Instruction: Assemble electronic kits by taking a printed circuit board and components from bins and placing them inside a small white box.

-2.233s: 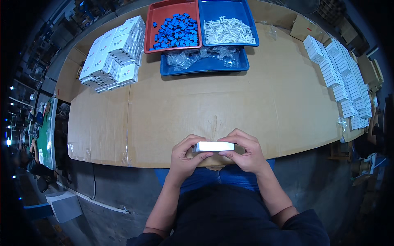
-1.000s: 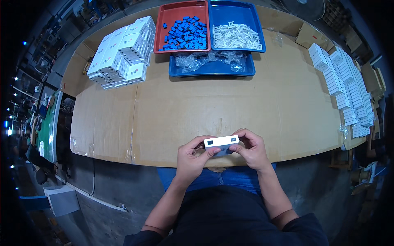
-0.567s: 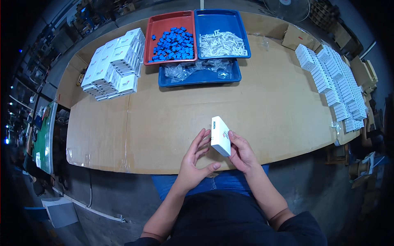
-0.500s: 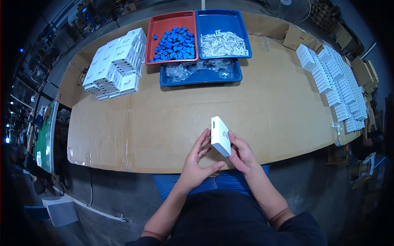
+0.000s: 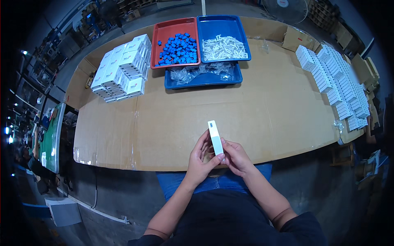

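Observation:
A small flat white box is held up on edge between my two hands, over the table's near edge. Its narrow side, with dark print near the top, faces up. My left hand grips it from the left, thumb pressed at the lower end and fingers behind. On the other side my right hand closes on the box, its thumb against the right face. Parts of the fingers of both hands are hidden by the box.
Stacked white boxes stand at the far left, and rows of white boxes at the right. A red tray holds blue pieces; a blue tray holds white pieces. Beneath, another blue tray contains clear plastic. Cardboard covers the table.
The box has turned so its narrow side shows instead of its broad printed face. My left hand, previously spread beside it, has closed on it. The view has shifted slightly.

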A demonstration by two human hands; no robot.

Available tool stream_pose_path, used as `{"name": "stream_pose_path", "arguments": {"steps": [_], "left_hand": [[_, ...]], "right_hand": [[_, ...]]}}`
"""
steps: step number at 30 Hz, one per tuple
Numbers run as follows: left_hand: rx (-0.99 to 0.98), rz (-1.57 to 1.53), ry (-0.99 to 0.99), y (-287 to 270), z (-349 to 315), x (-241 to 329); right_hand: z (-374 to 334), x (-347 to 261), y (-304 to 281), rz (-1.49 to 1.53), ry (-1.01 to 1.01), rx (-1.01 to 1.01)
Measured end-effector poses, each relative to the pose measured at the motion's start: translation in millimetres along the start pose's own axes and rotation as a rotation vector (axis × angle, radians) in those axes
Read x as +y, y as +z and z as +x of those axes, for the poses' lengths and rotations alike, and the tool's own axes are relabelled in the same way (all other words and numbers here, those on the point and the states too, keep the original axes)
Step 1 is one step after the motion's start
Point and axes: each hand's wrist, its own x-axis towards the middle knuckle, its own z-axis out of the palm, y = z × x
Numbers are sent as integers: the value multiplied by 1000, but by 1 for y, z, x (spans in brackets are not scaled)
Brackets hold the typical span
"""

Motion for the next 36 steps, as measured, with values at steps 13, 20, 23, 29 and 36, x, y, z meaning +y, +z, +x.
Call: {"name": "stream_pose_path", "arguments": {"steps": [13,20,23,29,36], "left_hand": [[223,423,323,15,-14,17],[50,809,520,29,-26,20],[-82,787,496,39,-29,12],[-79,774,585,54,-23,7],[-170,647,583,78,11,-11]], "right_hand": [[-63,-28,54,-1247,-840,255],[-69,-13,55,-1108,-847,209],[-67,-7,29,-1016,-751,122],[-71,-9,2,-412,-554,-83],[-71,-34,-46,-343,-472,-31]]}}
